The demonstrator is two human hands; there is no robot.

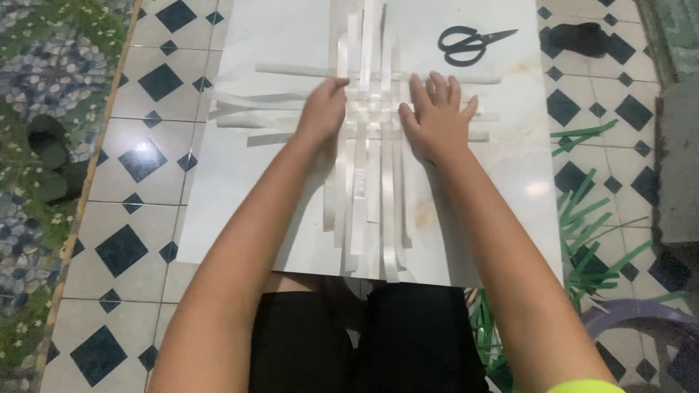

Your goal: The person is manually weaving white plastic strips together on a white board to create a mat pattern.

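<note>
Under my palms, at the middle of the white board, lies a loose mat of woven white strips: long ribbons running away from me, crossed by shorter ones running side to side, interlaced only in a small patch between my hands. I judge the strips light, thin and glossy, so they will likely slide over one another and over the smooth board. They look springy rather than limp, since the free ends lie in gentle curves and some lift off the surface. A hard pinch might crease them. The woven patch seems the place to hold it all down, pressing flat; a single strip I would take near its free end, by the edges.

My left hand rests at the left border of the weave, fingers curled together, their tips at the crossing strips; whether they pinch one I cannot tell. My right hand lies flat on the right border, fingers spread apart, pressing rather than gripping.

Black scissors lie on the far right part of the board, well apart from both hands. The board sits on a patterned tile floor, its near edge at my knees. Green strips are scattered on the floor to my right.
</note>
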